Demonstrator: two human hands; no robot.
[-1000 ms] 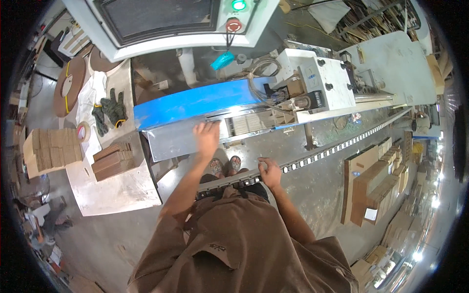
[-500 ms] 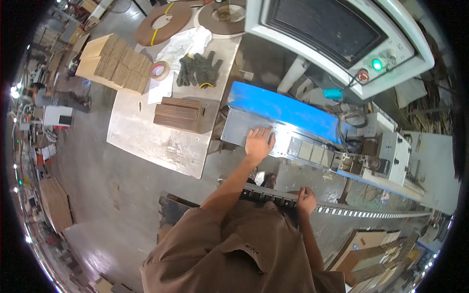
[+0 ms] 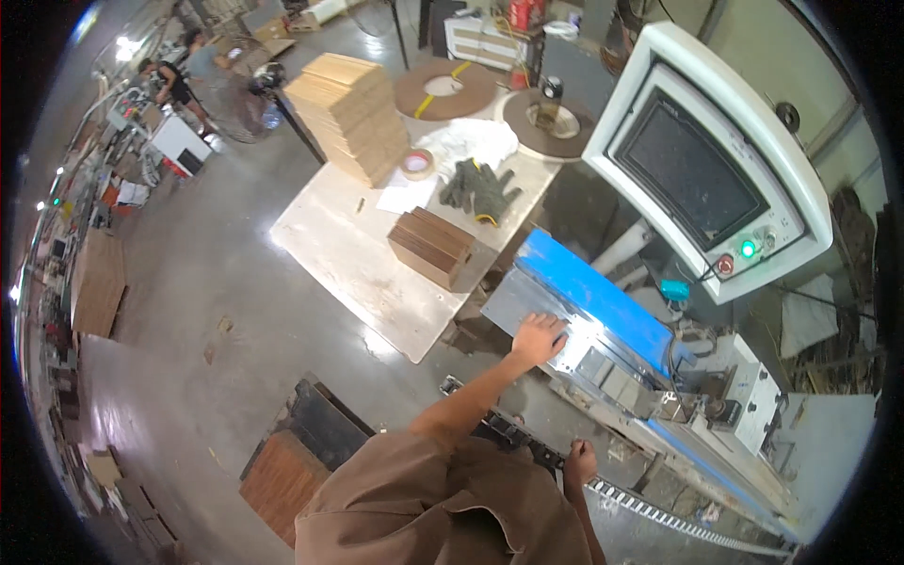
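Note:
My left hand [image 3: 539, 339] lies on the bare metal top [image 3: 513, 301] of a long machine, palm down with its fingers stretched out and nothing in it. Just beyond it runs the machine's blue cover [image 3: 593, 297]. Close to my body, my right hand [image 3: 580, 462] is closed beside the roller rail [image 3: 650, 513]; whatever it may grip is hidden. A small stack of brown panels [image 3: 428, 247] stands on the pale table [image 3: 348, 273] to the left of the machine.
On the table are dark work gloves [image 3: 478, 191], a tape roll [image 3: 417, 164], a white cloth [image 3: 471, 141], a tall stack of boards [image 3: 348, 118] and two edge-band coils [image 3: 444, 91]. A control screen [image 3: 692, 160] overhangs the machine. People [image 3: 174, 85] stand far left.
The view has swung left and up, so the table and machine sit further right and lower. My left hand stays on the metal top and my right hand stays by the rail.

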